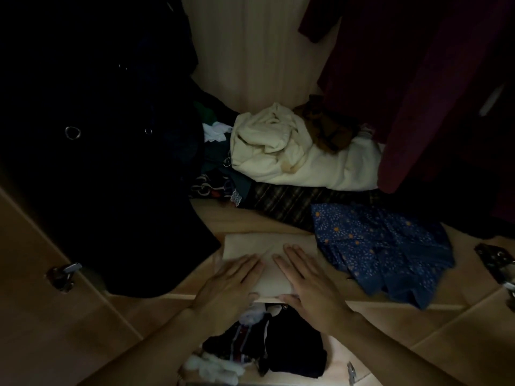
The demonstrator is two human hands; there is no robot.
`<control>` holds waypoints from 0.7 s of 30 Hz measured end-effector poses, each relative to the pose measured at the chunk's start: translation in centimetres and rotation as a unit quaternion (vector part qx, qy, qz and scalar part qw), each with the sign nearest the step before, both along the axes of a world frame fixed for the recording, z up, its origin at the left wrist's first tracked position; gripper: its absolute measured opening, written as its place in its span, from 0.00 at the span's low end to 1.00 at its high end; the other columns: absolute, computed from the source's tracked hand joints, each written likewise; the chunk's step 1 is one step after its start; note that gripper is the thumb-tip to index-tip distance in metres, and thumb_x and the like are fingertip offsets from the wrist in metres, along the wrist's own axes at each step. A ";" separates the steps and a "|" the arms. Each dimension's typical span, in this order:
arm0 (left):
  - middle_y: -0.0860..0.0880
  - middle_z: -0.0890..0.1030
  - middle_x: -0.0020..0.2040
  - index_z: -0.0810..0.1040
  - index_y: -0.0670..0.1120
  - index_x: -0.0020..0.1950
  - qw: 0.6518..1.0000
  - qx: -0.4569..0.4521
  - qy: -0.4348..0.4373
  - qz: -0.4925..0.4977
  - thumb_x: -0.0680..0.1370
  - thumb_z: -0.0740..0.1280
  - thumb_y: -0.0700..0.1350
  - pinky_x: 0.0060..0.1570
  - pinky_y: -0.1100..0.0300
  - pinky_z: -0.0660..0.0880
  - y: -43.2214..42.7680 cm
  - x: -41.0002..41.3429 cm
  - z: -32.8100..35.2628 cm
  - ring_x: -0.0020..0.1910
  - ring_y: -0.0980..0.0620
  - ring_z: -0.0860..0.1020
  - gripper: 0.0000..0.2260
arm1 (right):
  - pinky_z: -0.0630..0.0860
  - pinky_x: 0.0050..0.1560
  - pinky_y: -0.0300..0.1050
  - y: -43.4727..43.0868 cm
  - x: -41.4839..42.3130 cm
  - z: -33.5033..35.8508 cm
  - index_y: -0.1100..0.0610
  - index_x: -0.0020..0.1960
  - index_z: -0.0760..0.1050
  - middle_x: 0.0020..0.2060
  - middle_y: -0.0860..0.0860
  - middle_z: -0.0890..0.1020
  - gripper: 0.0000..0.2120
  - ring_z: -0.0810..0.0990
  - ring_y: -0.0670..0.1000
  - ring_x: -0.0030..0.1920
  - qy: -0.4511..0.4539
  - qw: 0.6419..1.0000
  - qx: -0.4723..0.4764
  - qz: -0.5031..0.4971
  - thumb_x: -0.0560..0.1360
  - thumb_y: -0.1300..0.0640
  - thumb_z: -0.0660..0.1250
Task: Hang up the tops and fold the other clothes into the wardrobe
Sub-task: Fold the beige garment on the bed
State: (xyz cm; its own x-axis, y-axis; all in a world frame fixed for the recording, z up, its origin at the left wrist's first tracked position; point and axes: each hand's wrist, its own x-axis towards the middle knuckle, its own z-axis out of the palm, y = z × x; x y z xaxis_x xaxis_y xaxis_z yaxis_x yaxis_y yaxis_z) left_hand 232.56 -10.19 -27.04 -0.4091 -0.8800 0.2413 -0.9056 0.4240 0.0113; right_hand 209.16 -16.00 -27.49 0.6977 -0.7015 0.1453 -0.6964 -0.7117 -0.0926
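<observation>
My left hand [231,282]: bare to the wrist.
My right hand [312,285]: bare likewise.
My forearms [145,346]: bare along their whole visible length.

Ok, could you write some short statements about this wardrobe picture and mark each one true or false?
1. The left hand and the right hand lie flat on the folded beige cloth. True.
2. The blue flower-print garment lies left of the beige cloth. False: it lies to its right.
3. A dark red garment hangs at the right. True.
4. The crumpled cream garment lies in front of the hands. False: it lies behind them, at the back of the wooden shelf.
</observation>
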 end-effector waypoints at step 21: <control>0.67 0.32 0.74 0.32 0.64 0.73 0.983 0.171 0.032 0.060 0.82 0.47 0.61 0.76 0.58 0.37 -10.7 3.8 -4.4 0.74 0.67 0.31 0.27 | 0.40 0.78 0.48 -8.0 3.1 -1.7 0.47 0.81 0.47 0.79 0.48 0.41 0.33 0.38 0.49 0.79 -0.050 0.997 0.032 -0.052 0.81 0.35 0.49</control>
